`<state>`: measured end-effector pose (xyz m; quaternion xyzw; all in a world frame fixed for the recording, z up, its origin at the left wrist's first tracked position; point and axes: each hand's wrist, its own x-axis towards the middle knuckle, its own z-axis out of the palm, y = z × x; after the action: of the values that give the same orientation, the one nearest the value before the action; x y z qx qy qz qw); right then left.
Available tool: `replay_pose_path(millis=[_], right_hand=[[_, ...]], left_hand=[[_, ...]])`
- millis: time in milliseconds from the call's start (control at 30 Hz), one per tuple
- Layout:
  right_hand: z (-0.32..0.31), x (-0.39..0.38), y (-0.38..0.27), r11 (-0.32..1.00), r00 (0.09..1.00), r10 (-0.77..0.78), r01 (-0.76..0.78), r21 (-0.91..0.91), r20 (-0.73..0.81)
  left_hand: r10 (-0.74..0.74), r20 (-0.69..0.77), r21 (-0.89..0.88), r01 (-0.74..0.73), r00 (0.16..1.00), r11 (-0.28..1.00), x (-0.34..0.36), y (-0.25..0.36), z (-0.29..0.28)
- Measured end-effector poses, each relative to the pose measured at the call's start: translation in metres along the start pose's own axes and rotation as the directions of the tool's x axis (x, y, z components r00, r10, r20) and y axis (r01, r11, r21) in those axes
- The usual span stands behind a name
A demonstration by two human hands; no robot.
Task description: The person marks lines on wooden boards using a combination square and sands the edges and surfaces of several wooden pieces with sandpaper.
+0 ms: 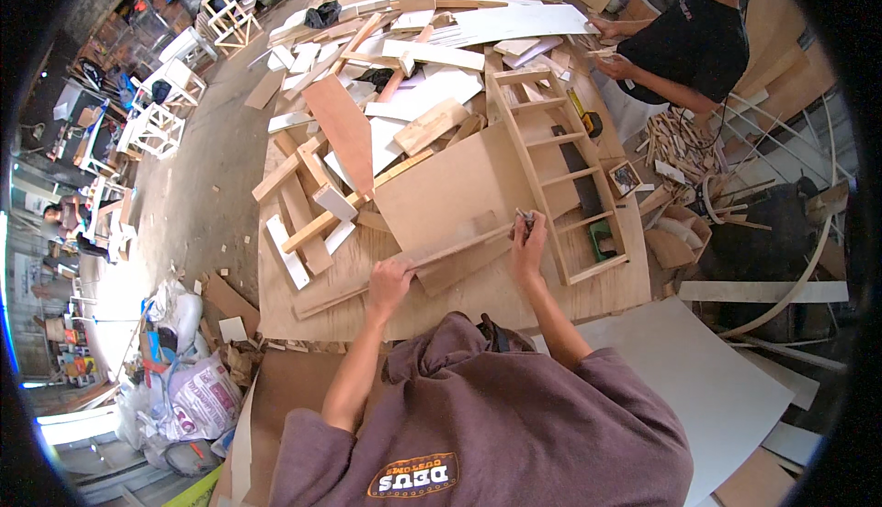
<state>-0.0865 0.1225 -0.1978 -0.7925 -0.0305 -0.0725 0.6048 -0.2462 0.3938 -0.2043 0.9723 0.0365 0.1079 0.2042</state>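
My left hand [390, 285] is closed around a long narrow wooden strip [450, 252], which slants across the near part of the worktable. At the strip's far right end, my right hand [527, 242] is closed on a small dark tool with a metal tip [522, 214]; its exact kind is too small to make out. Behind the strip lies a flat brown board [450, 190]. Just right of my right hand rests a ladder-like wooden frame [561, 176] with several crosspieces. A green object [601, 241] shows inside the frame's near end.
Offcuts and white panels [469, 25] are heaped over the far side of the plywood table [413, 319]. A yellow-and-black tape measure [593, 123] and a small box [625, 178] lie beside the frame. A co-worker [689, 43] stands at the far right, handling thin pieces. Sacks [202, 397] sit lower left.
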Motion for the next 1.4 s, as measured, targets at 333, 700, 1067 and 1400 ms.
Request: replay_pose_path(millis=[333, 700, 1067, 1400], right_hand=[[-0.007, 0.025, -0.006, 0.997, 0.995, 0.066, -0.063, 0.038, -0.075], [0.08, 0.072, -0.013, 0.896, 0.998, -0.022, 0.048, -0.442, 0.065], [0.118, 0.093, 0.021, 0.66, 0.875, -0.244, 0.466, -0.589, 0.419], [0.105, 0.09, 0.058, 0.621, 0.848, -0.228, 0.505, -0.6, 0.478]], left_hand=[[-0.176, -0.081, -0.134, 0.165, 0.981, 0.977, 0.066, -0.027, 0.002], [-0.209, -0.163, 0.044, 0.219, 0.964, 0.975, 0.075, -0.041, 0.052], [-0.157, -0.129, 0.141, 0.174, 0.979, 0.975, 0.076, -0.043, 0.049], [-0.082, -0.142, 0.158, 0.104, 0.986, 0.982, 0.084, -0.039, 0.04]])
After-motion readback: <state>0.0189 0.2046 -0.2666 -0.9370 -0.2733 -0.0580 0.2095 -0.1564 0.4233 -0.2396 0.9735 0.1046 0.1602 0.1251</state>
